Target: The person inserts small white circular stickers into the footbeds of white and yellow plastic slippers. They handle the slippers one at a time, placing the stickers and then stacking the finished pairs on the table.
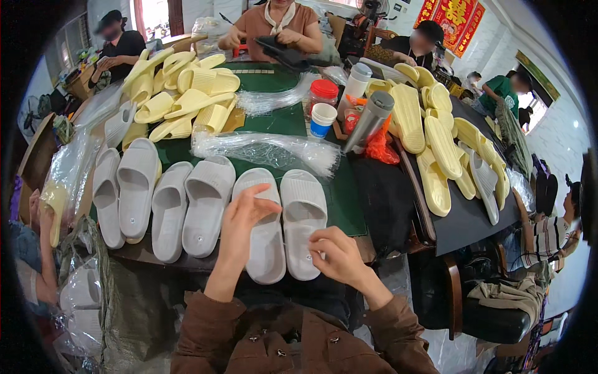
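Observation:
In front of me a pair of grey slide slippers lies toes away at the table's near edge. My left hand [240, 218] is over the left slipper [266, 254], its fingers stretched out and apart, with nothing visible in them. Beside the heel of the right slipper [303, 209], my right hand [339, 258] has its fingers curled into a pinch. Whatever those fingertips hold, if anything, is too small to make out. Two more grey pairs stand in a row to the left, among them a grey slipper [210, 209] nearest my left hand.
Beyond the slippers lie bundles of clear plastic strands [268, 149]. Yellow slippers are heaped at the left [193, 93] and right [430, 134]. A paper cup [322, 119], red-lidded jar [323, 93] and grey bottle [370, 121] stand mid-table. Several other people work around me.

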Motion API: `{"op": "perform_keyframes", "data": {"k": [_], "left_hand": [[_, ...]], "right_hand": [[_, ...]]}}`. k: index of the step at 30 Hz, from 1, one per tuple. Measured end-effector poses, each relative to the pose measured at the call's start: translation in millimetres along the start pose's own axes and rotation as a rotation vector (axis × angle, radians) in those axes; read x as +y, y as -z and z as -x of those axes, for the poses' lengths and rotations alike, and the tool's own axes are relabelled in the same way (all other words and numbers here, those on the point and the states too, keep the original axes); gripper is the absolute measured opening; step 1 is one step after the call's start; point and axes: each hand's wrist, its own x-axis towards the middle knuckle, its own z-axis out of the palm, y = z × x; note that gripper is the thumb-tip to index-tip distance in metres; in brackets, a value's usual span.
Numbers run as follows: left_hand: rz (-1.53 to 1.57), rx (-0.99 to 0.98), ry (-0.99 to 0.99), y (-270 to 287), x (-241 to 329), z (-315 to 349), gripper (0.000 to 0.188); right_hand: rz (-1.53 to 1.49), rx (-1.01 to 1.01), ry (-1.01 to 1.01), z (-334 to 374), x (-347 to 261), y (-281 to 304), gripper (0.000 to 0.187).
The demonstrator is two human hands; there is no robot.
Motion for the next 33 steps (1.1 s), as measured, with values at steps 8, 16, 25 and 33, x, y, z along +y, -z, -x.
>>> {"op": "perform_keyframes", "data": {"k": [8,16,25,33], "left_hand": [[0.12,-0.011,0.131,20,-6,28,0.041],[-0.144,-0.304,0.386,-1,-16,74,0.041],[-0.223,-0.507,0.523,-8,-33,89,0.041],[-0.443,-0.539,0.557,-14,-15,90,0.037]], "right_hand": [[-1.301,0.421,-0.314,-1,-20,36,0.003],[-1.724,0.406,-0.514,-7,-12,51,0.008],[-0.883,0.105,-0.793,-17,-10,-18,0.031],[-0.827,0.039,-0.712,-33,-8,-11,0.016]]}}
